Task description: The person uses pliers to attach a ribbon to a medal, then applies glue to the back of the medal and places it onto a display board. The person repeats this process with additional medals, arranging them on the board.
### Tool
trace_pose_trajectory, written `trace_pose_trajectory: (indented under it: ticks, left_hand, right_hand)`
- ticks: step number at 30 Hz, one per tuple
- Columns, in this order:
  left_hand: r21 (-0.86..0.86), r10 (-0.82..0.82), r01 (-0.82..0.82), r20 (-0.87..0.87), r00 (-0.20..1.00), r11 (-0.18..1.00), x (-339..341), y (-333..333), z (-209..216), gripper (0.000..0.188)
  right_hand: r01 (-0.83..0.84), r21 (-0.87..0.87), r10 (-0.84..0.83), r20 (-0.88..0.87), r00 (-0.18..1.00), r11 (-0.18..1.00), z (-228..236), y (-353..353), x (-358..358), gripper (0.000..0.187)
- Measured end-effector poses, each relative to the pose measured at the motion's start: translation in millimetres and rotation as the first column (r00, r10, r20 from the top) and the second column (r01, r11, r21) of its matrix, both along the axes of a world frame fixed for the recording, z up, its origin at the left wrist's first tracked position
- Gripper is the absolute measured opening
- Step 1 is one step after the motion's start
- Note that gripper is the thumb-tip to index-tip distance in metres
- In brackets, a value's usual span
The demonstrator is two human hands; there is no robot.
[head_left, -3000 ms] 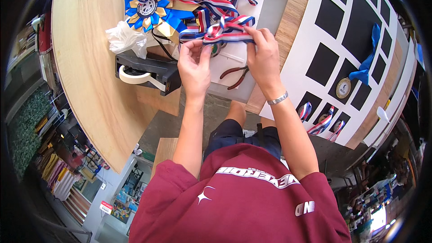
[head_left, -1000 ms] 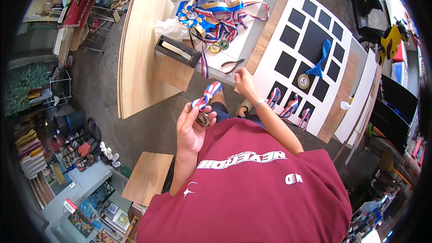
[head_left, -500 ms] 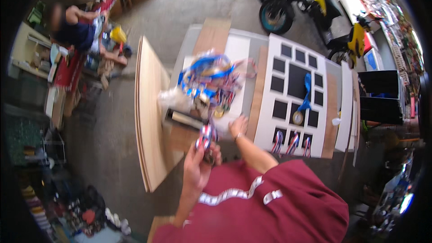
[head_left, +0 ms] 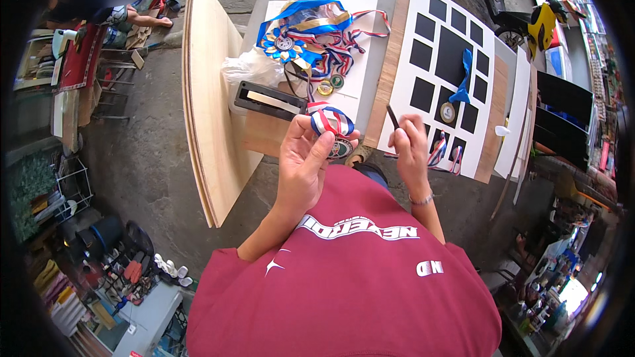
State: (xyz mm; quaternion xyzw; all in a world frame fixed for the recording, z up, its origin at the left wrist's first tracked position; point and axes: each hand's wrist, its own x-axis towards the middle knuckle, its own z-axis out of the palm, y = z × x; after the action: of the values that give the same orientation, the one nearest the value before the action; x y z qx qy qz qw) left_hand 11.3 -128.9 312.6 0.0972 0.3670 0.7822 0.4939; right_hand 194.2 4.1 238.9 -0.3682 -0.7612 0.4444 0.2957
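Observation:
In front of my chest, my left hand [head_left: 304, 158] pinches a dark round medal [head_left: 340, 148] together with its bunched red, white and blue ribbon [head_left: 329, 120]. My right hand [head_left: 413, 151] is raised over the near edge of a white board [head_left: 473, 149] with black squares. A thin dark stick, perhaps a pen [head_left: 393, 116], pokes up from its fingers. On that board lies a gold-coloured medal [head_left: 448, 113] with a blue ribbon [head_left: 465, 78]. Striped ribbons [head_left: 437, 149] rest on its near squares, partly hidden behind my right hand.
Left on the table are piled ribbons [head_left: 340, 20], a blue-and-gold rosette [head_left: 284, 43], loose medals [head_left: 325, 88], a clear plastic bag [head_left: 251, 69] and a black open tray [head_left: 270, 101]. Wooden panels [head_left: 215, 86] stand upright at its left. Motorbikes and a seated person are farther off.
My right hand has come back from the table toward me and now holds the thin dark stick. The left hand has risen and moved slightly right with the medal. My view has tilted down.

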Motion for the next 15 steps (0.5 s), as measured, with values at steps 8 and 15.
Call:
trace_pose_trajectory:
  ticks: [8, 15]
  left_hand:
    - [0.039, 0.009, -0.002, -0.182, 0.983, 0.999, 39.8, 13.7, 8.6, 0.004]
    - [-0.020, -0.017, 0.014, -0.157, 0.987, 1.000, 64.6, 15.7, 10.4, 0.010]
  right_hand:
    - [-0.271, 0.509, 0.185, 0.213, 0.959, 0.817, 120.5, -24.4, 7.9, 0.021]
    - [-0.303, 0.584, 0.091, 0.364, 0.927, 0.753, 132.5, -11.5, 36.6, 0.021]
